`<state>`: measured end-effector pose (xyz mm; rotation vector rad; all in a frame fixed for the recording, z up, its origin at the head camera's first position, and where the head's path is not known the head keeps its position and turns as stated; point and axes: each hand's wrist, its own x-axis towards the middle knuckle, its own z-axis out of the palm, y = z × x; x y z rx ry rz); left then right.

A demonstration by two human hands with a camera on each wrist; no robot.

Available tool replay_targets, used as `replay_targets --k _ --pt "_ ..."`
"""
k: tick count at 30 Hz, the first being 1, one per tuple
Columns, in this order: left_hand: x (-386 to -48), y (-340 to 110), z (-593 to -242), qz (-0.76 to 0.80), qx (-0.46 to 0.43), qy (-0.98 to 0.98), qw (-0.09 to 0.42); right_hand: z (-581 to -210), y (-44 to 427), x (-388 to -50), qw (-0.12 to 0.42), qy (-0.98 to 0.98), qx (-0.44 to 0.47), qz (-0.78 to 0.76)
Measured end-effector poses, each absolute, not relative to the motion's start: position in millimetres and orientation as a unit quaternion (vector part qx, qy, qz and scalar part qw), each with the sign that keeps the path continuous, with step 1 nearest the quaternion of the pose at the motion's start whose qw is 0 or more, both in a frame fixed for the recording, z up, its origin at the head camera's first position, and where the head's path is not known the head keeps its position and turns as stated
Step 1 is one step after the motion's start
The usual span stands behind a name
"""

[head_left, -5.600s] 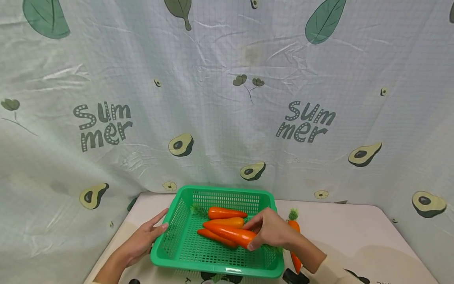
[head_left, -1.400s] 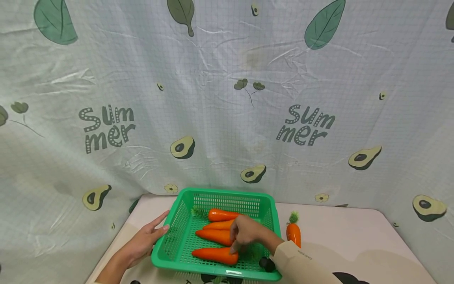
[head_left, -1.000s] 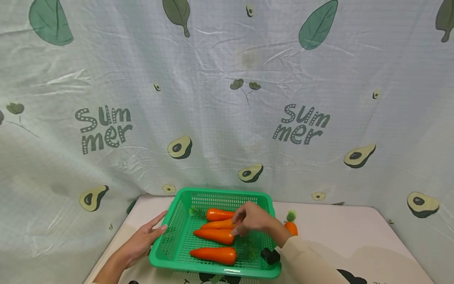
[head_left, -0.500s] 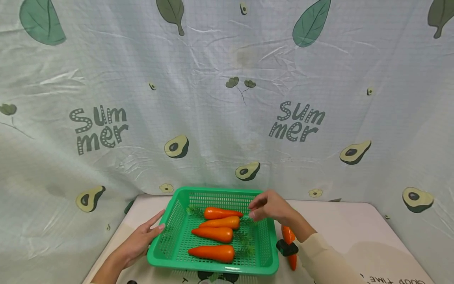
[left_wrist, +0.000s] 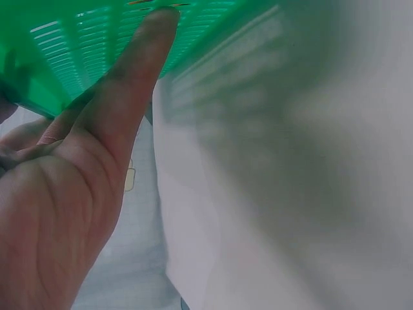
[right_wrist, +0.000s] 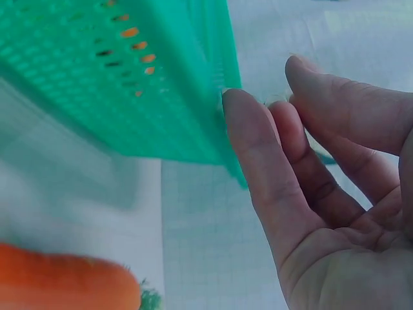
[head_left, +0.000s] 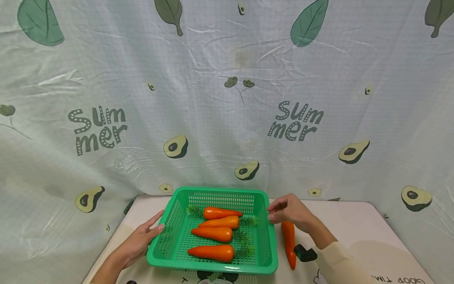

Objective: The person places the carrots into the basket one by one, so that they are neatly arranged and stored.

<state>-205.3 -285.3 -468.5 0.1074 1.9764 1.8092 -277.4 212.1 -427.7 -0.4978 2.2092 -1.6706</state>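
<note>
A green plastic basket (head_left: 209, 268) holds several orange carrots with green tops. The back carrot (head_left: 221, 213) points its tip right; the front carrot (head_left: 211, 253) and those between point left. My left hand (head_left: 138, 241) touches the basket's left side with extended fingers; the left wrist view shows a finger against the slotted wall (left_wrist: 90, 39). My right hand (head_left: 292, 213) is at the basket's right rim, fingers slightly bent and nothing held. In the right wrist view a fingertip meets or nearly meets the rim. Another carrot (head_left: 289, 244) lies outside, right of the basket, its top hidden by that hand.
The basket stands on a pale printed table (head_left: 354, 225). A light curtain (head_left: 213, 118) with leaf, avocado and "summer" prints hangs behind and at both sides. A dark wrist device (head_left: 306, 253) sits under the right wrist.
My right hand first held a carrot over the basket, then worked among the carrots. It has since lifted away rightwards to the rim. The carrots now lie in spread rows; the left hand stayed.
</note>
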Motion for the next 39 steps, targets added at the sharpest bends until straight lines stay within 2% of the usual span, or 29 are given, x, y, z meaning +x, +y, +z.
replay_targets --k 10,20,28,39 --pt "-206.0 -285.5 -469.1 0.66 0.04 0.715 0.227 -434.6 233.7 -274.1 0.146 0.79 -0.153 -0.576" --pt "-206.2 -285.4 -469.3 0.659 0.04 0.715 0.228 -452.3 256.3 -266.7 0.161 0.785 -0.136 -0.583" --pt "-205.4 -285.3 -470.0 0.661 0.038 0.714 0.226 -467.7 264.9 -258.6 0.149 0.809 -0.093 -0.561" --pt "-205.6 -285.4 -470.1 0.659 0.039 0.716 0.227 -491.5 244.3 -233.3 0.045 0.886 0.095 -0.452"
